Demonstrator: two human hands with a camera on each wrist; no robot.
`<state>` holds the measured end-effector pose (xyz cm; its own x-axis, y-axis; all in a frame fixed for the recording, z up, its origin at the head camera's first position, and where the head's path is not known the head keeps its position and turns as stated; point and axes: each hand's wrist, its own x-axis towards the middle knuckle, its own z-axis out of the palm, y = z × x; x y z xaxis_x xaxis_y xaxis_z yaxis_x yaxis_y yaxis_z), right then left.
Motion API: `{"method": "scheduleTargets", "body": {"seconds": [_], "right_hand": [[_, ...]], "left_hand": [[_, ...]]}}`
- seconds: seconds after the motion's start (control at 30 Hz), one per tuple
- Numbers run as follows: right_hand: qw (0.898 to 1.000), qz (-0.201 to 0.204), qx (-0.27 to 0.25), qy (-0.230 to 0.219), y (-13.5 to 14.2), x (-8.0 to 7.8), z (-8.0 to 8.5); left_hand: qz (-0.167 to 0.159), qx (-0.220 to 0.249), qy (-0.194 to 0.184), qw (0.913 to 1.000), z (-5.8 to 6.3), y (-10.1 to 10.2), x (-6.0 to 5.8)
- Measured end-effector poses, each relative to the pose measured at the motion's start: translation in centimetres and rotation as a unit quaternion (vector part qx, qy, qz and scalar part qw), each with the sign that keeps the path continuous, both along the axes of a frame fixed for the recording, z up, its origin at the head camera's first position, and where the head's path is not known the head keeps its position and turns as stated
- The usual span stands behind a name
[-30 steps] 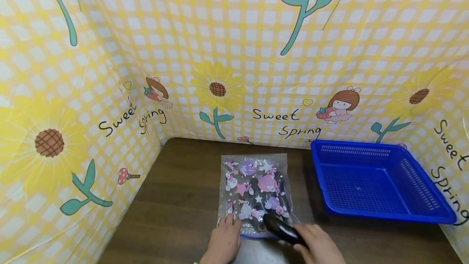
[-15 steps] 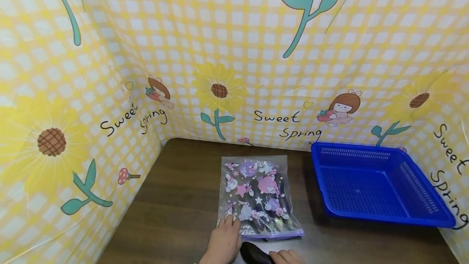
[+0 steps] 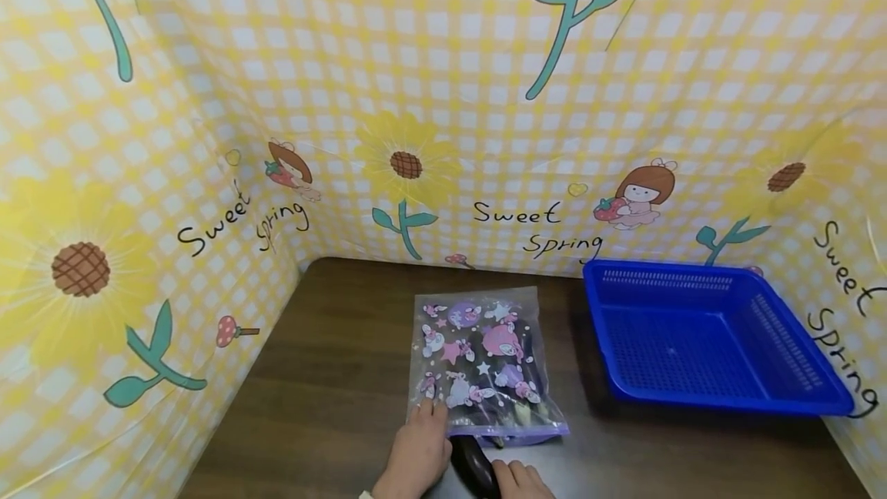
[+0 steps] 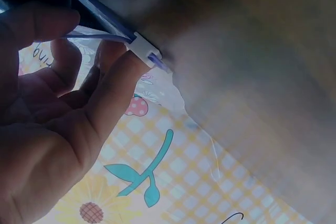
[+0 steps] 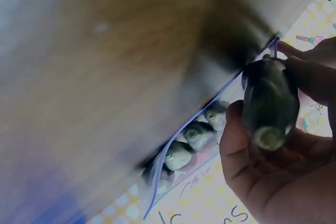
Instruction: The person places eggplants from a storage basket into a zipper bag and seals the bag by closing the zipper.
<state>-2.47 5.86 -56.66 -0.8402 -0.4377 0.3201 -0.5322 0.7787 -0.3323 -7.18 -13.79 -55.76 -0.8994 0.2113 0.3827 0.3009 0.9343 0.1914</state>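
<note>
My right hand [image 3: 520, 481] grips a dark, glossy eggplant [image 3: 474, 468] just in front of the mouth of a clear printed zip bag [image 3: 478, 364]. In the right wrist view the stem end of that eggplant [image 5: 270, 103] points back towards the wrist, with fingers and thumb around it. Several other eggplants [image 5: 178, 156] lie inside the bag, side by side behind the parted purple zip edge. My left hand [image 3: 416, 449] holds the bag's near left corner. In the left wrist view, a finger touches the white zip slider [image 4: 144, 48], and the zip edges stand apart.
A blue perforated basket [image 3: 682, 353] stands on the brown table [image 3: 333, 353], right of the bag. Yellow checked cloth [image 3: 443, 137] with flowers and lettering rises along the table's back and sides.
My right hand has drawn the eggplant from above the bag back towards me, then brought its tip to the bag's mouth. My left hand has stayed at the bag's corner.
</note>
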Motion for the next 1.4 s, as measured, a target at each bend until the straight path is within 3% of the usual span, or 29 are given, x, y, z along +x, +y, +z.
{"method": "scheduleTargets", "body": {"seconds": [0.13, 0.33, 0.6, 0.83, 0.9, 0.97, 1.07, 1.2, 1.4], "right_hand": [[0.997, -0.032, 0.010, -0.064, -1.2, -0.3, 1.0], [0.986, -0.072, 0.051, -0.144, -3.0, -1.6, 1.9], [0.986, -0.090, 0.057, -0.126, -4.2, -2.4, 1.8], [0.979, -0.079, 0.065, -0.177, -3.4, -2.3, 2.2], [0.984, -0.067, 0.048, -0.157, -2.7, -1.9, 2.1], [0.993, -0.046, 0.025, -0.105, -2.0, -1.4, 1.9], [0.999, -0.004, -0.018, 0.028, -1.1, -0.9, 0.7], [0.983, 0.034, -0.051, 0.174, -0.7, -0.4, -1.0], [0.955, 0.071, -0.101, 0.268, -1.4, -0.3, -2.9]], "left_hand": [[0.000, 0.009, 0.002, 1.0000, 0.3, -0.1, 0.1], [-0.008, 0.014, 0.006, 0.9999, 0.3, -0.2, 0.0], [-0.005, 0.011, -0.008, 0.9999, 0.3, -0.1, 0.0], [-0.005, 0.008, -0.018, 0.9998, 0.2, -0.1, 0.1], [-0.004, 0.009, -0.014, 0.9999, 0.2, 0.0, 0.1], [-0.005, 0.010, -0.009, 0.9999, 0.1, 0.0, 0.1], [-0.005, 0.011, -0.004, 0.9999, 0.1, 0.0, 0.2], [-0.003, 0.006, -0.007, 1.0000, 0.1, 0.0, 0.2], [-0.003, 0.004, -0.007, 1.0000, 0.3, 0.0, 0.3]]}}
